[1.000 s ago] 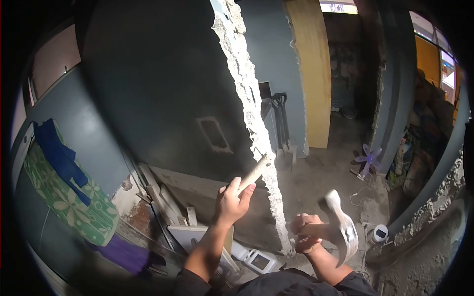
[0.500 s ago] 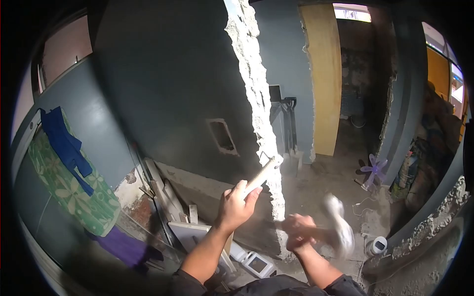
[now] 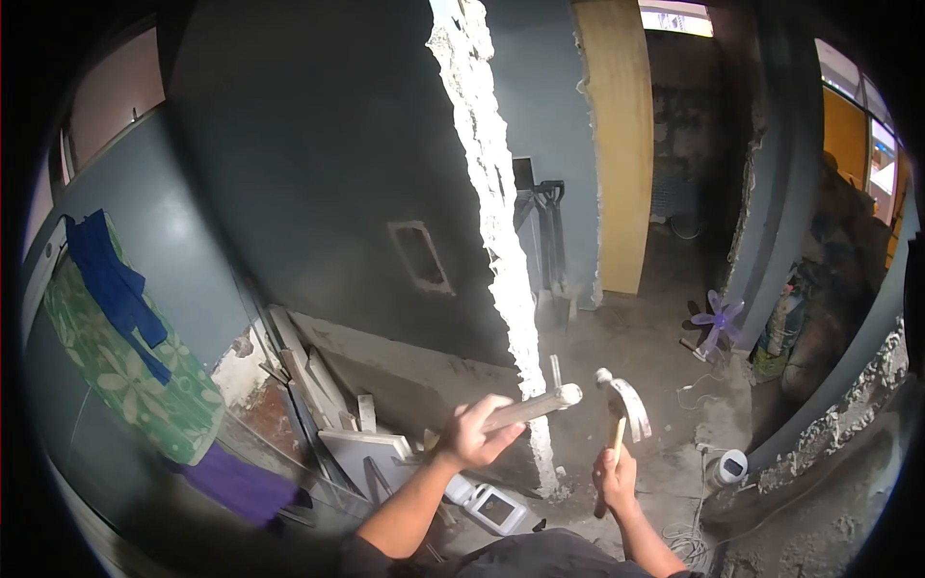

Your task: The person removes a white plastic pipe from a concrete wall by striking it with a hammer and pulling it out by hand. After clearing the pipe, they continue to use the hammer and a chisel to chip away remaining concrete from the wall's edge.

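While gripped, pale dusty chisel (image 3: 528, 408), steel-headed hammer (image 3: 621, 409)

chisel (image 3: 530, 408): pale, dusty rod, lying nearly level, gripped at its rear in the left hand (image 3: 475, 433); its blunt struck end points right, just past the rough broken edge of the wall.
hammer (image 3: 620, 424): claw hammer with a pale metal head and wooden handle, held upright in the right hand (image 3: 615, 479); head just beside the chisel's end.
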The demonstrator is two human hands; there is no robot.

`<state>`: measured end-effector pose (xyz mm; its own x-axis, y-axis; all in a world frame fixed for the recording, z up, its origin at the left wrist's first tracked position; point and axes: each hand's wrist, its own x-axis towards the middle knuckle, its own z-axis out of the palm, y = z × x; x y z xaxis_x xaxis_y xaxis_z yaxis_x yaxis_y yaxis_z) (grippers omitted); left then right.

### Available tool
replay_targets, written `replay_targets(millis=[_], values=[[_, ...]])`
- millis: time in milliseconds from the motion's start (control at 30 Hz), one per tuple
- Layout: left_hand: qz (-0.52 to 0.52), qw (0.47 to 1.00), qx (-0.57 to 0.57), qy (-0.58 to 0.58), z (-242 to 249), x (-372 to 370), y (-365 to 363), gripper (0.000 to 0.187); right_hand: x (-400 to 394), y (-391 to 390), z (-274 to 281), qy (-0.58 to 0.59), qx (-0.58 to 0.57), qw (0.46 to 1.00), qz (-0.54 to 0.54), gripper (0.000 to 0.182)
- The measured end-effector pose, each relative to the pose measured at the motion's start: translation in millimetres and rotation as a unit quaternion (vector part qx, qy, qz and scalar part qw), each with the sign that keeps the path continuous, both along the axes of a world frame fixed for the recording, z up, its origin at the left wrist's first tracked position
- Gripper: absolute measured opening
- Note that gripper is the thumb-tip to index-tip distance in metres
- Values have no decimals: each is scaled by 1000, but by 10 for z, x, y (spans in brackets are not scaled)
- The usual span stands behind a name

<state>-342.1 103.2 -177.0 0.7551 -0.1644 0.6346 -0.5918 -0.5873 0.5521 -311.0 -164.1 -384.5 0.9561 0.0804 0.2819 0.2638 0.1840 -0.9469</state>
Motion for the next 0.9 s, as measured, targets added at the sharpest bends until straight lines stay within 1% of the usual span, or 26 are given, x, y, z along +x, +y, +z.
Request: replay_targets(millis=[33,67,133,167,200,267,300,333,367,400,433,467,533,567,600,633,667,733,767,800,867,900], values=[[6,1000,-19,3,-108,-52,65,27,-56,-44,-61,31,-105,993,-52,33],[14,999,-31,-1,-273,-64,158,30,-113,-83,-121,31,-110,992,-57,33],[27,994,-99,-32,-444,-48,195,34,-273,-154,-2,-4,-219,968,-120,23],[9,993,-118,-25,-537,29,276,35,-317,-198,89,14,-233,966,-114,19],[7,997,-74,-22,-545,114,336,33,-334,-228,170,14,-241,964,-112,19],[25,990,-140,-15,-508,163,247,31,-352,-276,365,34,-203,972,-113,16],[13,990,-143,4,-486,191,247,31,-375,-303,610,-19,-211,972,-106,10],[16,989,-147,3,-504,229,238,31,-399,-301,781,-21,-215,971,-104,10],[22,986,-163,-9,-545,252,216,31,-430,-302,912,-5,-109,990,-88,11],[30,983,-179,-17,-612,242,184,32,-448,-339,954,16,-3,997,-70,15],[10,975,-222,-14,-789,296,198,32,-381,-400,876,-67,8,997,-41,20],[1,970,-241,-19,-839,284,161,33,-301,-497,876,-71,-25,997,13,33],[59,975,-209,-45,-1021,269,147,31,-157,-698,718,-23,-224,974,10,42],[37,962,-266,-50,-1003,238,47,31,-44,-845,-10,-1,-292,956,-15,47],[13,945,-323,-53,-976,200,-59,32,-137,-818,282,-35,-401,915,-40,37],[34,952,-301,-48,-1027,169,-49,35,-154,-738,281,-47,-289,955,-51,33],[56,958,-278,-44,-1078,144,-21,38,-160,-730,230,-60,-174,981,-60,39],[95,957,-269,-49,-1120,94,-69,44,-102,-743,-174,-135,-211,966,-63,34],[90,957,-269,-64,-1167,99,-67,46,-44,-752,-324,-154,-216,964,-33,27],[84,949,-302,-33,-1118,56,-124,46,22,-732,-511,-167,-162,973,6,21],[72,944,-319,-29,-989,62,-176,43,80,-651,-254,-150,-192,970,8,19],[72,953,-295,-22,-894,61,-170,38,117,-617,-409,-65,-132,989,26,18]])
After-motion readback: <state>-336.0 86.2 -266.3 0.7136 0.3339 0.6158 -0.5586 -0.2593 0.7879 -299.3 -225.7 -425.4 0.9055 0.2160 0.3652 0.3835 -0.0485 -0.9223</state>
